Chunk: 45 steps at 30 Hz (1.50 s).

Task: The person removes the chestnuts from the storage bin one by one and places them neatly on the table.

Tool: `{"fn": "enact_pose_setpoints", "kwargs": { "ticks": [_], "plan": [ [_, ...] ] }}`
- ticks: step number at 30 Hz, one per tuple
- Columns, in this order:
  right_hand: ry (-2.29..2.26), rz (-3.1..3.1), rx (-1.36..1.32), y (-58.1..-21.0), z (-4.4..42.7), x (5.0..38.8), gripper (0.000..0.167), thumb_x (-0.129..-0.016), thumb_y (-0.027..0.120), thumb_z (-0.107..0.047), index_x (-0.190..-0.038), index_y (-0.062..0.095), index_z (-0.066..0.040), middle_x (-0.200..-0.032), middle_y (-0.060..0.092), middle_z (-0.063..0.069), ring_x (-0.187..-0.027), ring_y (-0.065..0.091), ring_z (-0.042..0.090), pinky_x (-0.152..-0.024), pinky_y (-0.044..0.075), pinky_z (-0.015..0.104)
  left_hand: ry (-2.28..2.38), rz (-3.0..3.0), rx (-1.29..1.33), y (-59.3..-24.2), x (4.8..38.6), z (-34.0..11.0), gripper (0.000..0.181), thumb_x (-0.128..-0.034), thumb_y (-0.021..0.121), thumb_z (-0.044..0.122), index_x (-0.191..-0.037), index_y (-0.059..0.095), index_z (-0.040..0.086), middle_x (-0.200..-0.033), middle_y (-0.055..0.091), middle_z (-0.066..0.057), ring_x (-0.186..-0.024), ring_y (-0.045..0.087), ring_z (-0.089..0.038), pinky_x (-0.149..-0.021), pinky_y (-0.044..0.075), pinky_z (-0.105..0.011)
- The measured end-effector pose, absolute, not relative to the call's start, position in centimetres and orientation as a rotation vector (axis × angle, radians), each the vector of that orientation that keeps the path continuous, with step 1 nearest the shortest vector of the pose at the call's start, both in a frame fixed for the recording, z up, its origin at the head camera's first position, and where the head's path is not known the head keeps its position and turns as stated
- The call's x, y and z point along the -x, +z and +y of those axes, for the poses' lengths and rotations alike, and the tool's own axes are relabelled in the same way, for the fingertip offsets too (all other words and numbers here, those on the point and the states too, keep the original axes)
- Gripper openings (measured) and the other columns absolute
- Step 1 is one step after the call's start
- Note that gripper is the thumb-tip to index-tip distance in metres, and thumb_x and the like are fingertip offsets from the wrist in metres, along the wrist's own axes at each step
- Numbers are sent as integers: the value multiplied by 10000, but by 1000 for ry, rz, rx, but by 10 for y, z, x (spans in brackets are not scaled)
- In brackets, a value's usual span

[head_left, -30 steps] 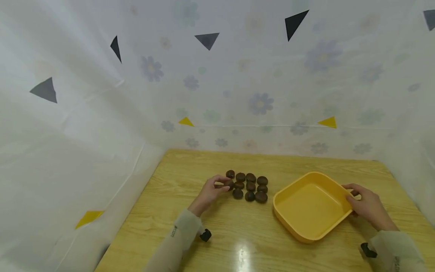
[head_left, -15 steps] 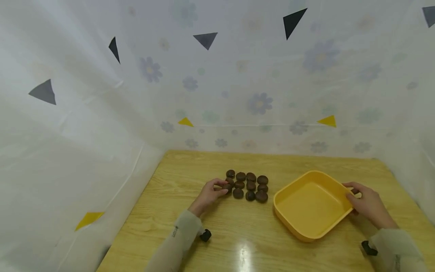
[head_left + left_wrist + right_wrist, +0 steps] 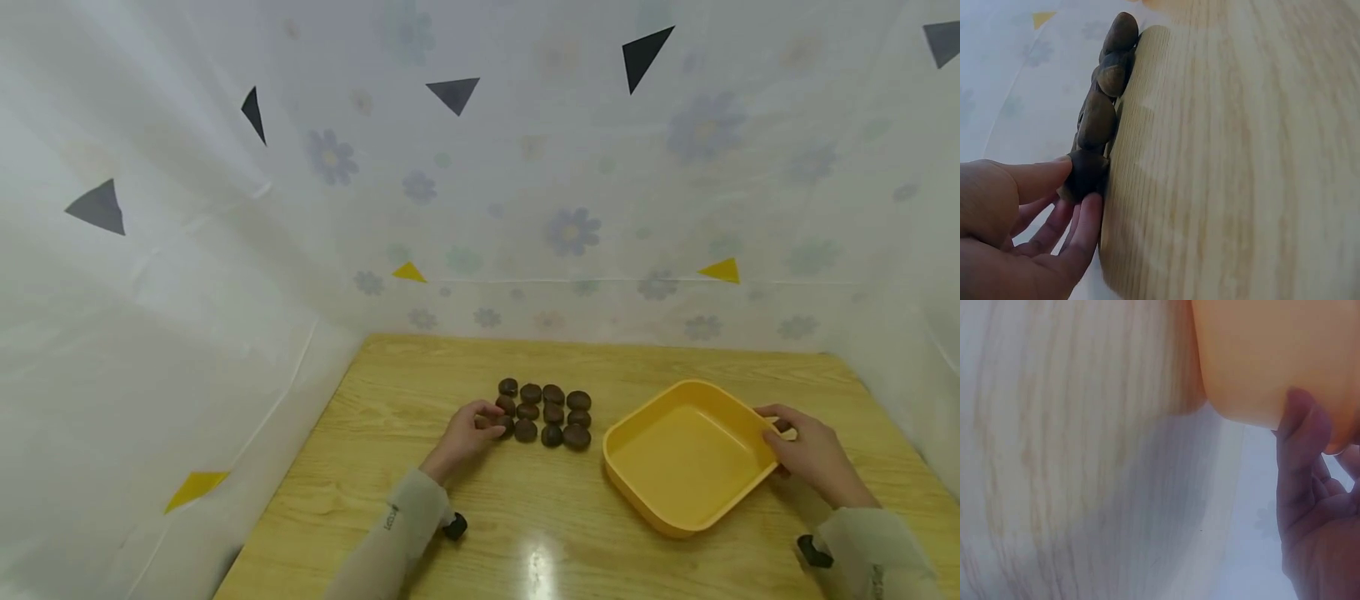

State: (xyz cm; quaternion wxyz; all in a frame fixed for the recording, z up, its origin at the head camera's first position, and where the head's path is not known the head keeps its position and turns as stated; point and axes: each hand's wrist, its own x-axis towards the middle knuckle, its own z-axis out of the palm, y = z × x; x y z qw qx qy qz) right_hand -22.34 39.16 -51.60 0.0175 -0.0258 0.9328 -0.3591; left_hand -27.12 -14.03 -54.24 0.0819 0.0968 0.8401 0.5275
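Dark brown chestnuts (image 3: 552, 414) lie on the wooden table in a tight block of three rows. My left hand (image 3: 467, 437) is at the block's front left corner and pinches the end chestnut (image 3: 1085, 175) of the front row between thumb and fingers; in the left wrist view it sits on the table against its neighbour. To the right of the block stands a yellow plastic tub (image 3: 678, 523) with nothing in it. My right hand (image 3: 813, 450) grips the tub's right corner, thumb on the near side, fingers partly hidden behind the rim.
The wooden table (image 3: 450, 550) reaches back to a white flowered curtain (image 3: 480, 200) with triangles on it. The same sheeting hangs along the left and right sides. A gap of bare wood separates the chestnuts from the tub.
My left hand has moved from the middle row's left end toward me to the front row's left end, where a chestnut now sits. The right hand and tub have stayed put.
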Motion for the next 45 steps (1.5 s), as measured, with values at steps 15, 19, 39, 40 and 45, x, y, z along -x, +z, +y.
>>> {"fn": "enact_pose_setpoints", "kwargs": {
  "ticks": [15,19,39,40,45],
  "plan": [
    [-1117,2891,68,-510,393,223,478,-1109,466,-233,-1474,455,76,-1187,556,350,-650,651,180,-533,587,348,1496,2613,-295,-539,269,-138,247,-956,763,126,-1183,688,64,-1134,705,-93,-960,651,-182,-835,548,-352],
    [-1124,2892,81,-511,394,223,477,-1110,466,-230,-1475,452,77,-1200,542,360,-649,653,178,-532,587,345,1499,2616,-308,-539,270,-140,250,-952,769,135,-1183,691,83,-1126,705,-76,-953,647,-178,-842,548,-371],
    [-1157,2874,69,-514,389,223,481,-1106,475,-230,-1472,454,82,-1165,567,325,-640,647,176,-543,589,354,1400,2664,-367,-538,268,-146,252,-961,757,122,-1194,684,59,-1149,702,-115,-974,668,-221,-839,572,-387],
    [-1158,2874,64,-513,388,223,480,-1104,478,-228,-1470,456,82,-1160,571,322,-636,647,176,-543,589,354,1402,2661,-368,-537,268,-146,255,-960,758,123,-1196,685,59,-1152,702,-117,-978,669,-226,-845,573,-393],
    [-1143,2886,58,-511,390,221,483,-1102,481,-229,-1467,459,86,-1169,569,350,-645,655,176,-541,591,353,1404,2660,-390,-537,269,-145,266,-955,764,120,-1199,684,53,-1166,702,-122,-988,675,-234,-857,580,-408]
  ]
}}
